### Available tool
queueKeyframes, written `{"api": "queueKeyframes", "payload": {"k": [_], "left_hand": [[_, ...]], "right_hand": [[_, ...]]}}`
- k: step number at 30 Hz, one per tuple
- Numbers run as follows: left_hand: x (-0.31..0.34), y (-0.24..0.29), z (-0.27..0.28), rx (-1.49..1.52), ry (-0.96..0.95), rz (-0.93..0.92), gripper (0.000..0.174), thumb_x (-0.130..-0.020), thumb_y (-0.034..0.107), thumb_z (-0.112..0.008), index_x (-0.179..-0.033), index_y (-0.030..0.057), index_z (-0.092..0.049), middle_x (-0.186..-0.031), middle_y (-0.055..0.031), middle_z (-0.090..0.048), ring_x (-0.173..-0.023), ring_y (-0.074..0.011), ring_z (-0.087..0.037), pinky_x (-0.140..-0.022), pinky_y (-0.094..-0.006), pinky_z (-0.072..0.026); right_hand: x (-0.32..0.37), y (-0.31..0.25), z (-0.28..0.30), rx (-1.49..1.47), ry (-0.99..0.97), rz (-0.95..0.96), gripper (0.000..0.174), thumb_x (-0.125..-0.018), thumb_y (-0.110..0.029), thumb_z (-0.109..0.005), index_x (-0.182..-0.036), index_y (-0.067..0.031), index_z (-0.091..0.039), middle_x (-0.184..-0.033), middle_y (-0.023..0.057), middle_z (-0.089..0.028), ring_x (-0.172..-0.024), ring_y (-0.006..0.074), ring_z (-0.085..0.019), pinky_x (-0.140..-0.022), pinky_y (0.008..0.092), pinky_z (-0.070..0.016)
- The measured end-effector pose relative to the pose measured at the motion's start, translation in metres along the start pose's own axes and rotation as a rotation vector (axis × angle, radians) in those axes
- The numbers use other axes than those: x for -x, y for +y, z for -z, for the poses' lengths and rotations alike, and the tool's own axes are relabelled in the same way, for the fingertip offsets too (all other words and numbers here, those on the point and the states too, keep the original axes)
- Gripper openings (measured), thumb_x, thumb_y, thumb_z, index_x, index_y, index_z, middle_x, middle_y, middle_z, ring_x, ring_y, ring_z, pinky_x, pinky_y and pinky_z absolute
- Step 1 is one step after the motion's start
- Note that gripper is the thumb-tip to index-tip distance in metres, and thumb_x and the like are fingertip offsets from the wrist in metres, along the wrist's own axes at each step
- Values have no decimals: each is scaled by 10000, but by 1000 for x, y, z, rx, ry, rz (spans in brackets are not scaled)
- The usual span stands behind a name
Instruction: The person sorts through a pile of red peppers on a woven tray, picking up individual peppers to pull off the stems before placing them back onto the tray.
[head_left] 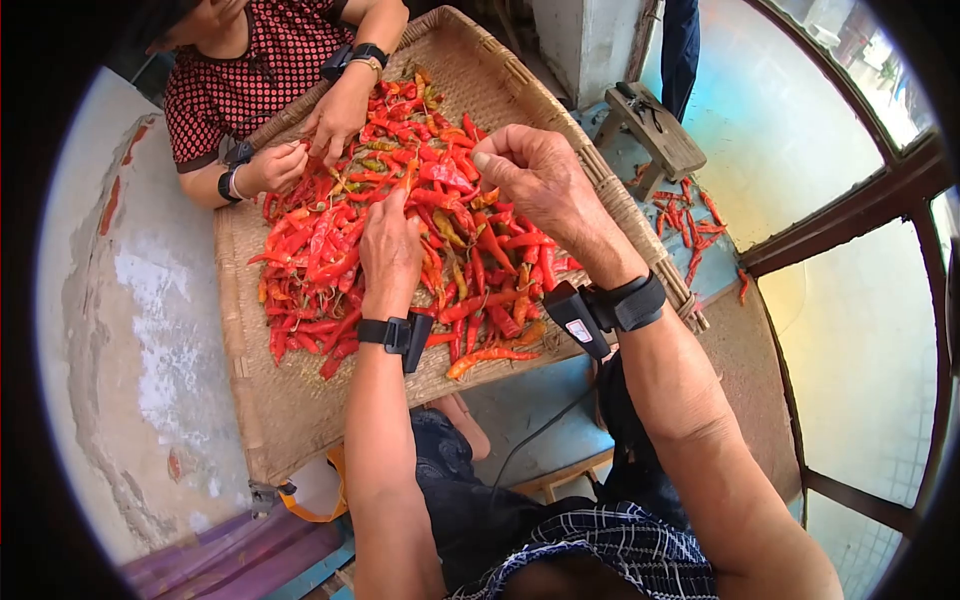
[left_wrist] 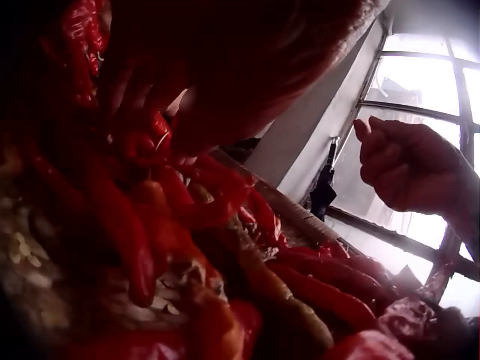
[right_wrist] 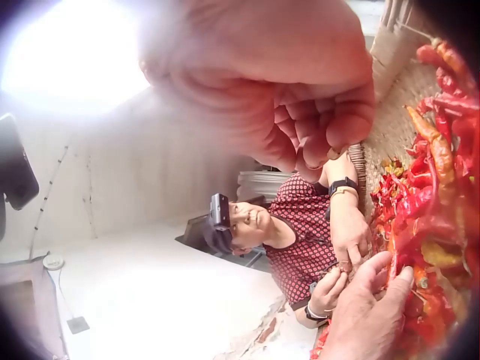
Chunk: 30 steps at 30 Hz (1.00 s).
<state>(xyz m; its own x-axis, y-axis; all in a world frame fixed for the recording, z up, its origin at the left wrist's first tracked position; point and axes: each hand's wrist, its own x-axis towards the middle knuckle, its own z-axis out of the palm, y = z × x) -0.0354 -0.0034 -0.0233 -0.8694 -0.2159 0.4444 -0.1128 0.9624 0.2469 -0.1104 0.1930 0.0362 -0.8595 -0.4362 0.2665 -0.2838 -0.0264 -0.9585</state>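
A heap of red chili peppers (head_left: 330,245), some orange or yellowish, lies in a large woven tray (head_left: 245,400). Over the middle of the heap, the left hand (head_left: 390,250) pinches one orange-red chili pepper (head_left: 408,178) between thumb and fingers, its tip pointing away. In the right wrist view that same left hand (right_wrist: 367,315) is low beside the peppers. The right hand (head_left: 545,185) is raised above the tray's right side, fingers curled toward the thumb, and no pepper shows in it. From the left wrist view the right hand (left_wrist: 412,165) appears clear of the heap, against the window.
Across the tray, another person (head_left: 260,70) in a patterned shirt works with both hands (head_left: 310,140) at the heap's far left. A wooden stool (head_left: 655,135) with a dark tool stands right of the tray. Loose peppers (head_left: 690,225) lie on the floor by the window (head_left: 850,340).
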Motion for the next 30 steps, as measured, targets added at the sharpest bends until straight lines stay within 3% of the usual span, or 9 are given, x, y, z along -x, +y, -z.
{"api": "queueKeyframes", "payload": {"k": [4, 5, 6, 9, 17, 23, 26, 28, 30], "left_hand": [[-7, -5, 5, 273, 61, 108, 187, -828, 30, -619, -1013, 34, -594, -888, -184, -643, -777, -356, -634, -688, -398, -516], [-7, -6, 6, 365, 116, 126, 95, -846, 12, -590, -937, 21, -616, -790, -145, -658, -735, -273, -655, -658, -345, -509], [-7, -2, 12, 356, 113, 125, 95, -846, 12, -590, -937, 21, -616, -790, -145, -658, -735, -273, -655, -658, -345, -509], [-4, 10, 38, 622, 95, 291, 111, -889, 37, -577, -992, 4, -603, -868, -20, -635, -752, -79, -594, -686, -225, -494], [10, 11, 47, 1346, 36, 434, 159, -896, 50, -605, -1042, 20, -548, -913, -43, -594, -790, -109, -612, -726, -222, -525], [11, 35, 50, 1405, 127, 367, 157, -896, 50, -602, -1041, 16, -552, -916, -51, -598, -802, -117, -609, -746, -239, -519], [14, 37, 51, 1394, 127, 365, 158, -894, 45, -598, -1044, 13, -556, -910, -56, -602, -799, -125, -611, -743, -249, -519], [14, 35, 53, 1399, 148, 360, 168, -892, 41, -593, -1054, 11, -558, -900, -67, -606, -794, -142, -614, -754, -265, -522], [11, 29, 65, 1304, 305, 409, 192, -887, 55, -606, -1066, 13, -554, -908, -65, -605, -796, -150, -618, -773, -270, -524]], "right_hand": [[0, 2, -1, -38, 6, 28, 144, -858, -105, -605, -843, 36, -633, -675, 64, -622, -632, 99, -565, -576, 283, -474], [-1, 3, 0, -22, 9, 35, 146, -857, -108, -606, -841, 35, -635, -672, 67, -619, -625, 101, -559, -567, 286, -467], [-2, 3, 0, -5, 11, 42, 149, -855, -112, -607, -839, 34, -637, -668, 70, -617, -618, 103, -554, -559, 288, -460], [-2, 2, 1, 2, 15, 53, 156, -856, -122, -613, -844, 30, -643, -664, 72, -614, -606, 109, -544, -549, 293, -450], [0, 8, -3, 39, -30, 22, 186, -855, -164, -643, -853, 21, -658, -671, 85, -629, -613, 131, -564, -567, 311, -462], [11, 1, -15, 181, -447, 38, 231, -798, -245, -717, -856, -24, -683, -685, 132, -638, -685, 238, -631, -628, 376, -483], [13, 13, -22, 228, -441, 78, 180, -776, -198, -702, -826, -30, -668, -676, 154, -624, -680, 275, -633, -620, 389, -484], [12, 15, -21, 337, -434, 130, 153, -802, -159, -676, -800, -16, -621, -681, 114, -615, -651, 206, -595, -628, 345, -470], [11, 15, -19, 443, -414, 228, 156, -802, -171, -656, -802, -19, -623, -681, 118, -614, -651, 227, -604, -632, 356, -471]]}}
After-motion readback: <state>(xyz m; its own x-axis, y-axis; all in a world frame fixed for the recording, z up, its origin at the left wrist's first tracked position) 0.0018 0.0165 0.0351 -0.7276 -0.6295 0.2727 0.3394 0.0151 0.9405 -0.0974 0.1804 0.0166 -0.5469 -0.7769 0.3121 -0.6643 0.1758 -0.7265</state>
